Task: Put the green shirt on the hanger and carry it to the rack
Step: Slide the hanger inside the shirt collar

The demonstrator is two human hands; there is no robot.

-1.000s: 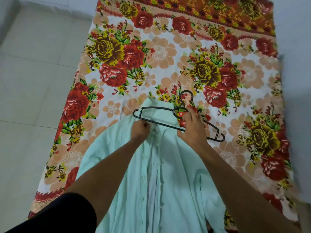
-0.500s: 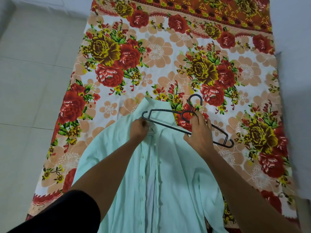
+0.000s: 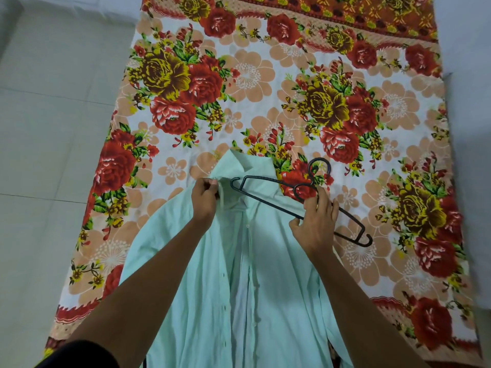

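Pinching the shirt (image 3: 212, 261) at its collar edge, my left hand (image 3: 204, 200) lifts the left placket just left of centre frame. My right hand (image 3: 316, 221) curls round the lower bar of the hanger (image 3: 271, 181), thumb under, fingers over. It slants from the collar down toward the right, its left tip over the open neck, its hook pointing up. Green cloth spreads down the floral sheet (image 3: 265, 75) to the bottom edge.
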